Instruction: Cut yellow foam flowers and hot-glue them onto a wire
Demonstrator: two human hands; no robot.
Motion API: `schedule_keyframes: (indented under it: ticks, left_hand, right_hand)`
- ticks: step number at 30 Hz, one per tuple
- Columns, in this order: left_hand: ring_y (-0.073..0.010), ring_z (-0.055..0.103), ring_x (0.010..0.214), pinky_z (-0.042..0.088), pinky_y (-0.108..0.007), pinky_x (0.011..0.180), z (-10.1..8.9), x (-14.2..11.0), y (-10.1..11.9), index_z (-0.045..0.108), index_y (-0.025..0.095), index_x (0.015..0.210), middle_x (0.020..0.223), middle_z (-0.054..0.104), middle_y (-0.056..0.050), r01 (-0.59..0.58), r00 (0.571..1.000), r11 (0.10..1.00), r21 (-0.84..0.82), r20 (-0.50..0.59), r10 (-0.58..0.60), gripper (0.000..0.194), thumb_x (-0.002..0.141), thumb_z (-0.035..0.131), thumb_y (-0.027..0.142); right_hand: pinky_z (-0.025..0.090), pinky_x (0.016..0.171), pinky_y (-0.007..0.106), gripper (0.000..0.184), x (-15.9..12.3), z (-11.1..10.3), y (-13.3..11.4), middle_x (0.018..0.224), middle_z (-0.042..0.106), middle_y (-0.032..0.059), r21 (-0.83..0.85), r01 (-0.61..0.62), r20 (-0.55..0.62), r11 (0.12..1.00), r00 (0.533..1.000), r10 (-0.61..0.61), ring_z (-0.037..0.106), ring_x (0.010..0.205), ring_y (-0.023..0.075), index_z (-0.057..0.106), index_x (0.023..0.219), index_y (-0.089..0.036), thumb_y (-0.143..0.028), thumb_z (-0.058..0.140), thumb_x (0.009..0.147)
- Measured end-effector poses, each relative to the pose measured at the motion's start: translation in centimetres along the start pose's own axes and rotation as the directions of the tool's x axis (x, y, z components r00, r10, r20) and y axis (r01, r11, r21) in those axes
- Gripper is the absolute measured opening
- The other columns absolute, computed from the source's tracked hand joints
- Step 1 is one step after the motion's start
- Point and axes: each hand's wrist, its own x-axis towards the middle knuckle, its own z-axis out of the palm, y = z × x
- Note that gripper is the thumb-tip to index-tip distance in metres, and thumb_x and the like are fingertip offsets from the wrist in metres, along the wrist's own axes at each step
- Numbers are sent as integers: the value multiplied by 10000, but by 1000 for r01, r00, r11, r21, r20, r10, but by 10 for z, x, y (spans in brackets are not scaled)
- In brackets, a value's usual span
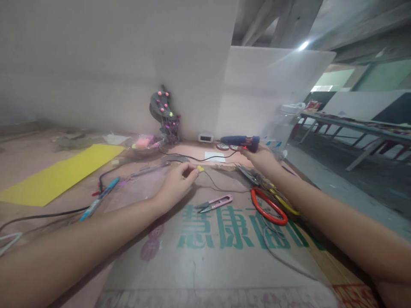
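Note:
Between thumb and fingertips, my left hand (178, 184) pinches a small yellow piece (201, 168); its exact shape is too small to tell. A thin dark cord (215, 185) runs from beside that piece toward the right. My right hand (261, 157) is wrapped round a blue hot glue gun (239, 140), whose tip points left, above and to the right of the yellow piece. A small red light glows near its grip. Below my hands lie pink-handled thread snips (218, 202). Scissors with red handles (269, 207) rest under my right forearm.
On the left lie a yellow sheet (64, 175) and a blue pen (101, 199). A dark ornament with coloured beads (162, 107) stands against the wall, near a small white display (206, 138). A clear bottle (284, 126) stands at right. Printed cardboard (160, 269) covers the worktop.

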Motion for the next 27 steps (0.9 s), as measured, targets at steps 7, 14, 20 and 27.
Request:
schedule_keyframes:
  ticks: [7, 14, 20, 27]
  left_hand:
    - [-174, 567, 750, 427, -266, 684, 1, 0, 3, 586, 183, 767, 757, 623, -11, 16, 1000, 1000, 14, 0, -16, 214, 881, 511, 348]
    - [-185, 587, 778, 453, -278, 720, 1, 0, 3, 590, 181, 771, 779, 648, -23, 11, 1000, 1000, -5, -3, -11, 190, 869, 515, 325]
    - [-182, 575, 764, 441, -270, 697, 3, -1, 2, 587, 181, 773, 767, 638, -18, 6, 1000, 1000, -26, 13, -6, 195, 867, 507, 333]
    - [-171, 558, 769, 414, -264, 709, 2, -1, 0, 586, 170, 778, 771, 624, -8, 11, 1000, 1000, -8, 23, -11, 203, 877, 494, 322]
  right_hand:
    - [350, 444, 193, 298, 20, -5, 24, 477, 506, -33, 128, -94, 204, 987, 977, 67, 463, 454, 95, 609, 790, -126, -421, 602, 838]
    - [442, 423, 211, 318, 10, -22, -3, 699, 628, 23, 269, -192, 357, 944, 930, 87, 484, 447, 76, 540, 821, -163, -457, 658, 789]
    - [431, 472, 219, 344, 5, -23, 0, 575, 593, -6, 154, -151, 381, 977, 921, 82, 558, 487, 118, 582, 878, -142, -481, 619, 833]
    - [498, 732, 267, 474, 43, 14, 21, 1012, 736, 132, 96, -52, 419, 994, 908, 7, 631, 934, 226, 714, 868, -109, -559, 567, 852]
